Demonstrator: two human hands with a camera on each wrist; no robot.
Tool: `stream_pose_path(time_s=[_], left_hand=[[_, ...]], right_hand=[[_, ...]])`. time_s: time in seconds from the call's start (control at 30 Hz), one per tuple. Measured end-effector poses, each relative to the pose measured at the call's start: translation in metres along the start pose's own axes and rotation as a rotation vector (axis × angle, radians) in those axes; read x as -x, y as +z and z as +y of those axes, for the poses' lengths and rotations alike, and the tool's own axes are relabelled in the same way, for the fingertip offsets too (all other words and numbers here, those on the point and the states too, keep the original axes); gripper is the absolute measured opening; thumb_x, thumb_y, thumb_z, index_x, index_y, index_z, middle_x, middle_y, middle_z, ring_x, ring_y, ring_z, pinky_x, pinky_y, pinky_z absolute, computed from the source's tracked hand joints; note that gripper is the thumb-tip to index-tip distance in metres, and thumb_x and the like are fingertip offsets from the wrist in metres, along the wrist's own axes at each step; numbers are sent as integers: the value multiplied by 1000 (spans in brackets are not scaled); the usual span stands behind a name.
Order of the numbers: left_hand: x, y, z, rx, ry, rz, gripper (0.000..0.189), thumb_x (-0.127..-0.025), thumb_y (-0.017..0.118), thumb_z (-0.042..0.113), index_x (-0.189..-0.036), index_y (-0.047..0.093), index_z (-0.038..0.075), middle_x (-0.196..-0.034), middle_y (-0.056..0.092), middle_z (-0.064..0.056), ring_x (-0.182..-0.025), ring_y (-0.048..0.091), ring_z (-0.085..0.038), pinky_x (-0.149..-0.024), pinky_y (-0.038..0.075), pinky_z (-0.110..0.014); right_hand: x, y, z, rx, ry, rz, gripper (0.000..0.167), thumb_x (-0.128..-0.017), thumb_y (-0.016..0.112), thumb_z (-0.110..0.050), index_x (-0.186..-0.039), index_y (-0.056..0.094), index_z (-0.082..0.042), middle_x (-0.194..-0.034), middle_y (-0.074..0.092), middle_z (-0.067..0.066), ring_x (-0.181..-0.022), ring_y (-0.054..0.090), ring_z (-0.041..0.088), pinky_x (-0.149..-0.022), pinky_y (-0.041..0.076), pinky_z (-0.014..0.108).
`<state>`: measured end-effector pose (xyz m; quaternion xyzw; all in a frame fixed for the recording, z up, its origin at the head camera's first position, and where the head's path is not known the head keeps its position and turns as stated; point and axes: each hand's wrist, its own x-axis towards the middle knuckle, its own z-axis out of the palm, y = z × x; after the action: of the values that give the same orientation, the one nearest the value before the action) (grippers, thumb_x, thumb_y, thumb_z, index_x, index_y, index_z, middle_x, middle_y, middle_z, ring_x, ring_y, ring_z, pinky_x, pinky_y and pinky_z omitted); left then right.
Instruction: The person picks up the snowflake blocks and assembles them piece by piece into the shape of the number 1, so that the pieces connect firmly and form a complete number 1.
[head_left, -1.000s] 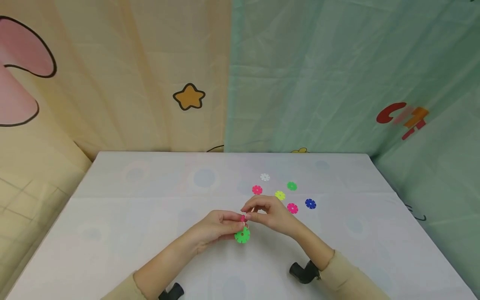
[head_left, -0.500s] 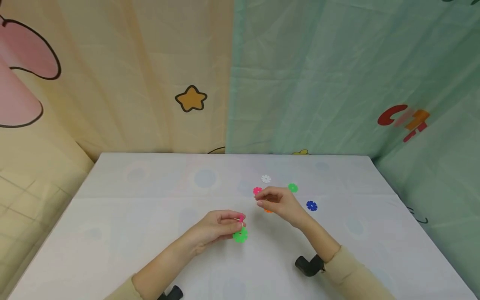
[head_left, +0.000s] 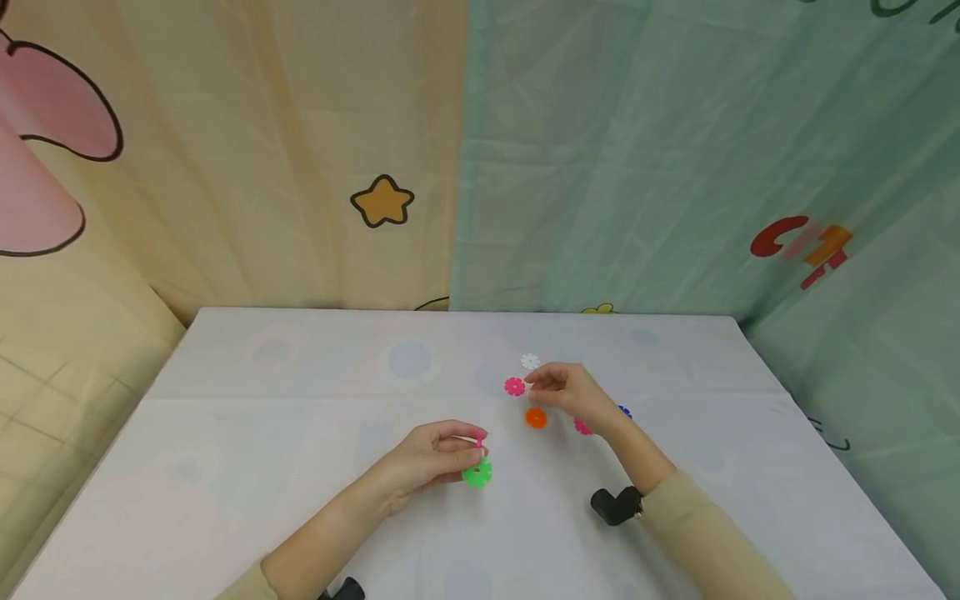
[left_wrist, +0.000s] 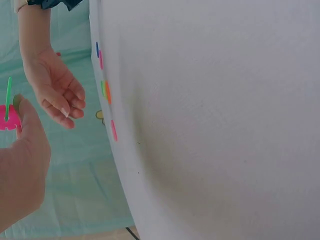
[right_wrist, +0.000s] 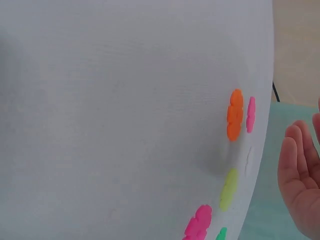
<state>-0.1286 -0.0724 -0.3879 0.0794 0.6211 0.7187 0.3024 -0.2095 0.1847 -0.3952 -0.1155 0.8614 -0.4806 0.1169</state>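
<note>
My left hand (head_left: 431, 458) pinches a pink notched disc (left_wrist: 10, 119) joined to a green notched disc (head_left: 477, 473), above the table. In the left wrist view the green one stands edge-on across the pink. My right hand (head_left: 576, 393) hovers over the loose discs with loosely bent fingers, and nothing shows between them. Near its fingertips lie a pink disc (head_left: 514, 387), a white disc (head_left: 530, 361) and an orange disc (head_left: 536, 417). A yellow disc (right_wrist: 229, 189) and a green one (right_wrist: 221, 233), hidden by this hand in the head view, appear in the right wrist view.
Another pink disc (head_left: 583, 427) and a blue disc (head_left: 626, 411) lie partly covered by the right hand and forearm. A white cloth covers the table (head_left: 247, 467). Patterned curtains (head_left: 600, 167) hang behind it. Black wrist mounts (head_left: 615, 506) stick out beneath both forearms.
My right hand has moved away from the left hand, forward and right over the loose discs, uncovering the orange one. The left hand keeps its pinch on the joined discs, almost still.
</note>
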Motion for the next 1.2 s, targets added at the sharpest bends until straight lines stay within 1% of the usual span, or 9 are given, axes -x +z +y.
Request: stream_pose_path(time_s=[0.17,0.4,0.5,0.63,0.73,0.83,0.93,1.1,1.2], left_hand=[[1,0,0,3,11,0,53,-85,70,21,-124,50,-8,-103,66,-11,-85,63,-12,-83,51,-30],[0,0,-1,-10,20,26,54,-85,69,24,-125,50,-8,-102,66,-10,-84,62,-11,-80,51,-26],[0,0,-1,-16,20,34,54,-85,69,24,-125,51,-8,-103,66,-10,-85,62,-12,-81,51,-26],[0,1,1,-16,24,32,54,-86,68,24,-125,50,-8,-105,66,-11,-86,62,-12,-82,51,-27],[1,0,3,-15,27,35,52,-87,67,22,-126,50,-8,-104,66,-10,-86,62,-12,-82,51,-26],[1,-1,4,-15,28,44,50,-88,66,20,-126,50,-8,-102,67,-8,-86,62,-12,-81,51,-26],[1,-1,4,-20,34,46,49,-88,65,19,-126,49,-8,-102,67,-8,-85,62,-11,-81,51,-25],[1,-2,7,-20,53,36,47,-90,63,17,-126,49,-9,-101,67,-7,-85,62,-10,-81,51,-26],[1,-3,8,-25,54,46,47,-90,63,17,-127,49,-9,-100,67,-5,-85,62,-10,-81,51,-26]], right_hand=[[-12,-1,3,22,69,25,25,-86,65,-9,-109,64,0,-93,64,7,-86,59,21,-78,52,32],[-28,5,7,26,127,54,27,-84,67,-7,-109,63,3,-90,59,10,-79,54,21,-70,51,27],[-34,8,8,32,166,77,28,-82,70,-7,-107,64,2,-88,58,10,-76,53,21,-67,49,25],[-42,12,9,73,226,106,26,-79,73,-9,-104,65,-2,-86,57,8,-75,52,20,-65,47,23],[-48,17,9,138,243,114,27,-76,77,-12,-100,66,-4,-83,55,7,-75,50,20,-61,45,22],[-53,23,11,222,229,122,27,-73,80,-15,-94,67,-4,-76,52,6,-71,47,19,-57,40,22],[-56,27,12,302,206,125,25,-71,82,-16,-88,67,-4,-70,50,5,-68,46,18,-56,37,23],[-58,24,10,355,197,117,26,-70,82,-14,-86,65,-4,-70,50,5,-68,46,19,-58,37,25],[-59,23,9,348,228,103,27,-70,82,-15,-86,63,-5,-72,50,6,-70,46,20,-57,38,24]])
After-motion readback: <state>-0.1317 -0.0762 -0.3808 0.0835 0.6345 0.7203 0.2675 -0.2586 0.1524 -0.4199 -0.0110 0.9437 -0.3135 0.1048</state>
